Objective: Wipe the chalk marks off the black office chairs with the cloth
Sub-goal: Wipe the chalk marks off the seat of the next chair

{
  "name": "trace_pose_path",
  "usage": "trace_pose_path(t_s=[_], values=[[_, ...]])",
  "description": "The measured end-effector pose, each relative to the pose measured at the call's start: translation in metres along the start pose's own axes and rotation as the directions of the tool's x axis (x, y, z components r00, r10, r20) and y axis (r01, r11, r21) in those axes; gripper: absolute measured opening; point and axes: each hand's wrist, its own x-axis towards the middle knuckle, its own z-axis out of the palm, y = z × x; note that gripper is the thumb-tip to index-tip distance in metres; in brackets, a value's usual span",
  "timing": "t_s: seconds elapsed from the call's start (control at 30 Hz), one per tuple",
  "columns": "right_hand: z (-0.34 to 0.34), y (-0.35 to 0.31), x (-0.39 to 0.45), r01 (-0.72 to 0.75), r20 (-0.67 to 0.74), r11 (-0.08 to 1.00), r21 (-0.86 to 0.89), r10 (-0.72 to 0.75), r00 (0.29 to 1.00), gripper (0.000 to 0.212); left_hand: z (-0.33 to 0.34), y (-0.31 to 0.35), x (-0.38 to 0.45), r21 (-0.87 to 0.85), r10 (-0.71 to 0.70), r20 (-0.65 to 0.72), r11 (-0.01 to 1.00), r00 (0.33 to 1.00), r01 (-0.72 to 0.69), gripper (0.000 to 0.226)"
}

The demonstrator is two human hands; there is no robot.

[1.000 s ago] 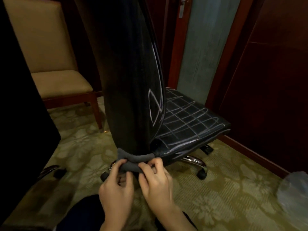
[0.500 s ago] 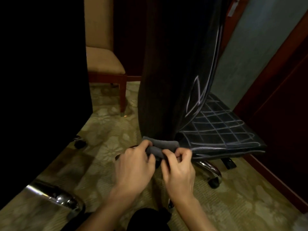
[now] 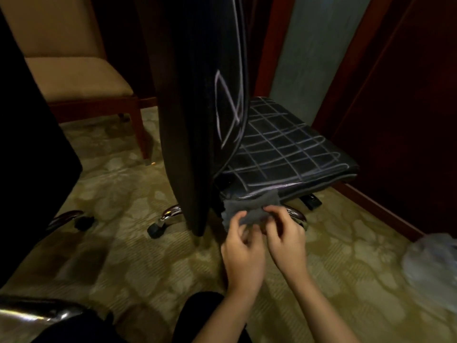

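Observation:
A black office chair (image 3: 193,100) stands in front of me, seen from behind and to the side. White chalk lines cross its seat (image 3: 291,149) in a grid, and more chalk scrawls run down the edge of its backrest. A small grey cloth (image 3: 249,206) is held just below the seat's rear edge. My left hand (image 3: 241,251) and my right hand (image 3: 284,233) both pinch the cloth with their fingertips, side by side.
A tan upholstered wooden chair (image 3: 79,80) stands at the back left. A second black chair (image 3: 27,144) fills the left edge, its chrome base (image 3: 37,315) low in front. Dark wood panels (image 3: 400,120) close the right side. A clear plastic bag (image 3: 432,266) lies on the patterned carpet.
My hands and the cloth have shifted right, from under the backrest to under the seat's rear edge. The cloth is spread wider between my fingers. My view has swung back and forth.

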Motion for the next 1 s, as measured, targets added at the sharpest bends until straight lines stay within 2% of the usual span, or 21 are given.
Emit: trace_pose_path(t_s=[0.07, 0.13, 0.17, 0.23, 0.37, 0.43, 0.53, 0.63, 0.7, 0.8, 0.9, 1.0], values=[[0.008, -0.003, 0.008, -0.135, 0.002, 0.986, 0.098, 0.135, 0.991, 0.008, 0.000, -0.005, 0.009, 0.043, 0.062, -0.029, 0.997, 0.998, -0.061, 0.029], [0.018, -0.011, 0.013, -0.333, 0.050, 0.883, 0.330, 0.336, 0.940, 0.005, -0.002, -0.012, 0.013, 0.076, 0.108, -0.048, 0.992, 0.993, -0.104, 0.028], [0.022, -0.014, 0.015, -0.389, 0.066, 0.820, 0.419, 0.400, 0.914, 0.006, -0.003, -0.014, 0.014, 0.100, 0.124, -0.057, 0.988, 0.991, -0.117, 0.028], [0.028, -0.018, 0.016, -0.405, 0.051, 0.780, 0.477, 0.436, 0.899, 0.008, -0.007, -0.018, 0.018, 0.135, 0.144, -0.077, 0.982, 0.987, -0.133, 0.027], [0.050, -0.030, 0.009, -0.422, 0.029, 0.757, 0.499, 0.472, 0.881, 0.008, -0.025, -0.014, 0.036, 0.219, 0.241, -0.192, 0.955, 0.951, -0.198, 0.012], [0.067, -0.038, 0.004, -0.429, 0.032, 0.737, 0.522, 0.486, 0.873, 0.013, -0.032, -0.011, 0.044, 0.134, 0.185, -0.270, 0.979, 0.945, -0.153, 0.008], [0.083, -0.040, 0.002, -0.446, -0.054, 0.734, 0.512, 0.546, 0.836, 0.021, -0.030, -0.007, 0.055, 0.079, 0.158, -0.315, 0.987, 0.936, -0.140, 0.010], [0.068, -0.027, 0.015, -0.489, -0.140, 0.712, 0.504, 0.626, 0.767, 0.025, -0.007, -0.010, 0.059, 0.089, 0.163, -0.252, 0.985, 0.954, -0.145, 0.022], [0.050, -0.013, 0.026, -0.512, -0.167, 0.722, 0.466, 0.640, 0.750, 0.024, 0.008, -0.014, 0.058, 0.070, 0.140, -0.187, 0.989, 0.972, -0.129, 0.020], [0.044, -0.016, 0.030, -0.501, -0.142, 0.750, 0.432, 0.605, 0.784, 0.018, 0.009, -0.011, 0.061, 0.014, 0.114, -0.166, 0.993, 0.979, -0.113, 0.010], [0.072, -0.036, 0.023, -0.455, -0.170, 0.816, 0.356, 0.536, 0.827, 0.016, -0.021, -0.010, 0.075, 0.063, 0.164, -0.242, 0.986, 0.956, -0.153, 0.017], [0.099, -0.052, 0.018, -0.441, -0.101, 0.819, 0.368, 0.507, 0.856, 0.015, -0.048, -0.010, 0.091, 0.050, 0.179, -0.290, 0.984, 0.940, -0.172, 0.007]])
